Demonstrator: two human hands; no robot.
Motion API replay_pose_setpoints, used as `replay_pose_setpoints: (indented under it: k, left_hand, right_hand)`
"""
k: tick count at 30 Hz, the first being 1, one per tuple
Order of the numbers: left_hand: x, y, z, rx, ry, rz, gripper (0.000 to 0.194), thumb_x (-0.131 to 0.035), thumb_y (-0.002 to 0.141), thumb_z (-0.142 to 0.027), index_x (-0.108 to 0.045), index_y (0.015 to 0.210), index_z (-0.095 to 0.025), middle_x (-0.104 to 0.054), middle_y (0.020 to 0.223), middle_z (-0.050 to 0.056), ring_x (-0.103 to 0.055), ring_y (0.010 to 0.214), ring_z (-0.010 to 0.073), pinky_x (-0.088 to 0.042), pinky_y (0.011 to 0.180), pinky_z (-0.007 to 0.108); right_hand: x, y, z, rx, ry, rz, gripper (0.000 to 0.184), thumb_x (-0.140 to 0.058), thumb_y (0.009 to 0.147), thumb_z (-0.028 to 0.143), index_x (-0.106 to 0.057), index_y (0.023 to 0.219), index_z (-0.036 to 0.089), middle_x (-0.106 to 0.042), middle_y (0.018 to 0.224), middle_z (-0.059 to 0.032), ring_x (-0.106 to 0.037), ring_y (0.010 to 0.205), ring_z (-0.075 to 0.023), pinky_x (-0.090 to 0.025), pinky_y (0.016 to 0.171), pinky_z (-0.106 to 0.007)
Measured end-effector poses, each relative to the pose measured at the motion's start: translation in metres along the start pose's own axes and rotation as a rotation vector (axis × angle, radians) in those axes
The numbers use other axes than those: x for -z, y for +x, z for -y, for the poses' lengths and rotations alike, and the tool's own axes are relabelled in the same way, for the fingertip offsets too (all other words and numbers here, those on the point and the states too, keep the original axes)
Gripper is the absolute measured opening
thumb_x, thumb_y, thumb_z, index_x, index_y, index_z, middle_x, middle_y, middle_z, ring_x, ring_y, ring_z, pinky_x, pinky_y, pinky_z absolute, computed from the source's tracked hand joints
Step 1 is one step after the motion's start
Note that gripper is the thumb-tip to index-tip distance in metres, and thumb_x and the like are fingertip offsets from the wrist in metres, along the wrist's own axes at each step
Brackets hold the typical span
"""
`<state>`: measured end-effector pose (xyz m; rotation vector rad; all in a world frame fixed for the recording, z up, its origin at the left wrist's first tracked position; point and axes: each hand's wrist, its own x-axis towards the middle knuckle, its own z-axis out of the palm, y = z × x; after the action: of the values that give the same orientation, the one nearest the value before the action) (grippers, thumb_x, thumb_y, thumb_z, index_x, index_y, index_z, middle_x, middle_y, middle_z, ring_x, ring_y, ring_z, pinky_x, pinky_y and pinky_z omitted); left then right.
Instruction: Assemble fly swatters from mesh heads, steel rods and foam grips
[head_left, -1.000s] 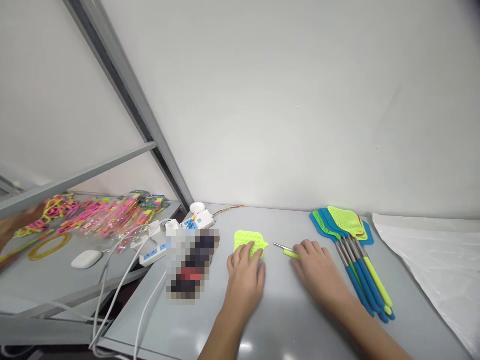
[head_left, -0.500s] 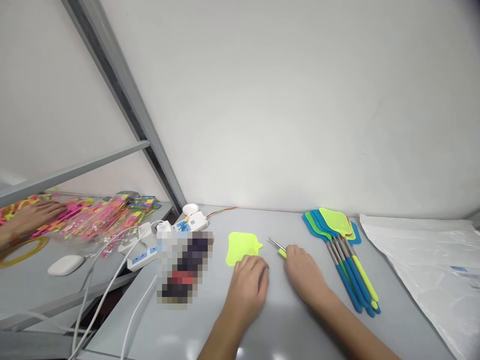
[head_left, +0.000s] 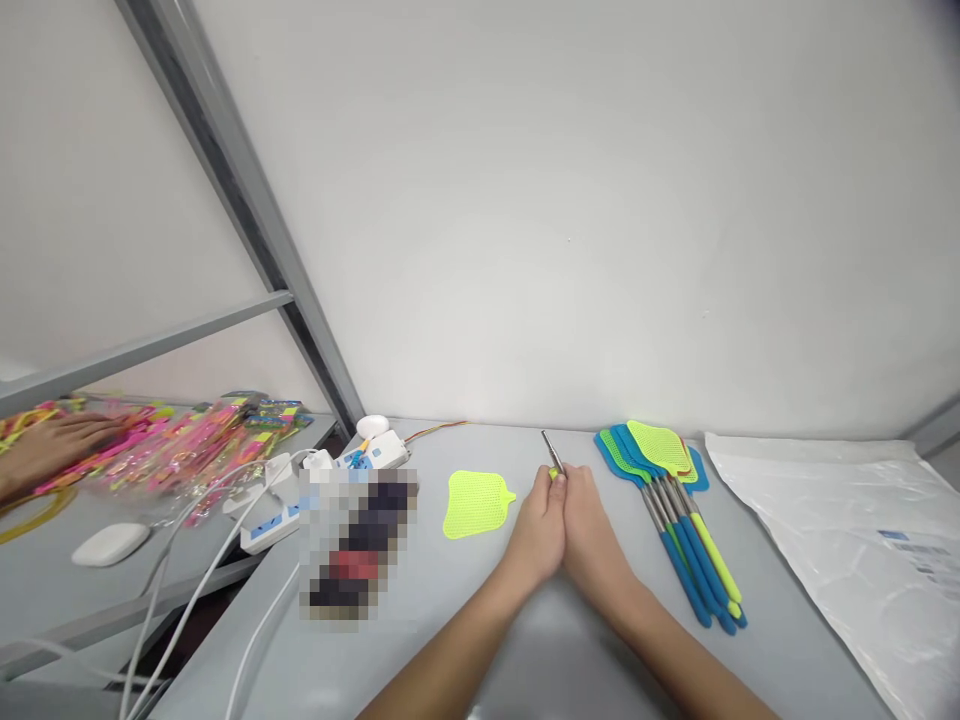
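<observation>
My left hand (head_left: 537, 528) and my right hand (head_left: 592, 520) are pressed together at the middle of the table, both closed round a fly swatter handle (head_left: 553, 452). Its metal rod points up and away from me; a bit of yellow-green grip shows at the fingers, while the rest is hidden in my hands. Left of them, a loose yellow-green fly swatter head (head_left: 476, 504) lies flat, with its short neck towards my hands. To the right lies a fanned pile of fly swatters (head_left: 686, 530) with blue, green and yellow-green heads and grips.
A white plastic bag (head_left: 832, 520) covers the right side. At left are a blurred-out object (head_left: 364, 545), power strips (head_left: 274, 525) with white cables and a white oval device (head_left: 111, 544). Beyond the metal frame (head_left: 232, 200), another person's hand (head_left: 64, 445) rests among colourful packets (head_left: 202, 435).
My left hand has left the swatter head and moved right to join my right hand on the handle. The handle's rod now points more steeply away. The view has shifted slightly.
</observation>
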<state>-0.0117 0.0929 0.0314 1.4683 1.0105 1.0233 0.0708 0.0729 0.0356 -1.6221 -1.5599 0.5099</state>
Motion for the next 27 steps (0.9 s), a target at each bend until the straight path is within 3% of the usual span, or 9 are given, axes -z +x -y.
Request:
replay_pose_setpoints:
  k: [3, 5, 9, 12, 16, 21, 27]
  left_hand:
    - [0.008, 0.0, 0.006, -0.076, 0.048, -0.029, 0.033, -0.032, 0.097, -0.047, -0.048, 0.084, -0.022, -0.059, 0.083, 0.001, -0.055, 0.078, 0.0164, -0.041, 0.073, 0.028]
    - [0.012, -0.001, 0.01, -0.127, 0.027, -0.074, 0.03, -0.03, 0.098, -0.043, -0.048, 0.088, -0.022, -0.059, 0.085, 0.002, -0.055, 0.079, 0.0158, -0.041, 0.074, 0.028]
    - [0.01, -0.005, 0.024, -0.166, 0.027, -0.086, 0.026, -0.031, 0.098, -0.039, -0.048, 0.106, -0.021, -0.058, 0.088, 0.004, -0.054, 0.082, 0.0165, -0.04, 0.076, 0.029]
    - [0.007, -0.007, 0.034, -0.141, 0.058, -0.041, 0.027, -0.032, 0.098, -0.04, -0.048, 0.104, -0.019, -0.052, 0.081, 0.002, -0.049, 0.075, 0.0157, -0.038, 0.07, 0.028]
    - [0.006, -0.008, 0.037, -0.085, 0.034, 0.026, 0.023, -0.034, 0.098, -0.039, -0.044, 0.09, -0.019, -0.038, 0.068, -0.004, -0.037, 0.062, 0.0118, -0.031, 0.06, 0.025]
    - [0.006, -0.006, 0.034, -0.086, 0.022, 0.131, 0.026, -0.037, 0.097, -0.037, -0.037, 0.077, -0.02, -0.034, 0.064, -0.006, -0.031, 0.058, 0.0098, -0.025, 0.055, 0.024]
    - [0.004, 0.0, 0.03, -0.135, -0.03, 0.11, 0.018, -0.039, 0.095, -0.032, -0.048, 0.09, -0.017, -0.05, 0.076, -0.001, -0.041, 0.067, 0.012, -0.033, 0.061, 0.024]
  right_hand:
    - [0.001, 0.0, -0.009, 0.122, 0.062, 0.0, 0.022, -0.041, 0.093, 0.033, -0.048, 0.108, 0.02, -0.051, 0.098, -0.0077, -0.052, 0.088, -0.0203, -0.046, 0.077, -0.034]
    - [0.007, 0.001, -0.014, 0.153, 0.146, -0.074, 0.028, -0.052, 0.088, 0.035, -0.047, 0.111, 0.02, -0.052, 0.098, -0.0062, -0.052, 0.087, -0.0189, -0.045, 0.077, -0.033]
    - [0.028, 0.012, -0.005, 0.04, 0.469, -0.353, 0.015, -0.056, 0.087, 0.035, -0.051, 0.086, 0.021, -0.04, 0.065, 0.0045, -0.039, 0.056, -0.0108, -0.034, 0.051, -0.025]
    - [0.039, 0.026, 0.021, 0.018, 0.91, -0.387, 0.028, -0.049, 0.091, 0.035, -0.043, 0.067, 0.021, -0.025, 0.053, 0.0082, -0.024, 0.045, -0.0077, -0.023, 0.043, -0.023]
    - [0.037, 0.042, 0.05, 0.0, 1.126, -0.412, 0.038, -0.048, 0.092, 0.033, -0.037, 0.058, 0.02, -0.022, 0.049, 0.0082, -0.019, 0.041, -0.0069, -0.018, 0.04, -0.025]
    - [0.014, 0.045, 0.05, -0.021, 1.201, -0.326, 0.045, -0.047, 0.094, 0.039, -0.029, 0.057, 0.021, -0.021, 0.05, 0.0086, -0.018, 0.042, -0.0069, -0.018, 0.04, -0.025]
    - [0.0, 0.043, 0.031, 0.024, 1.23, -0.075, 0.044, -0.046, 0.094, 0.035, -0.028, 0.057, 0.021, -0.023, 0.05, 0.0081, -0.019, 0.043, -0.0073, -0.018, 0.042, -0.025]
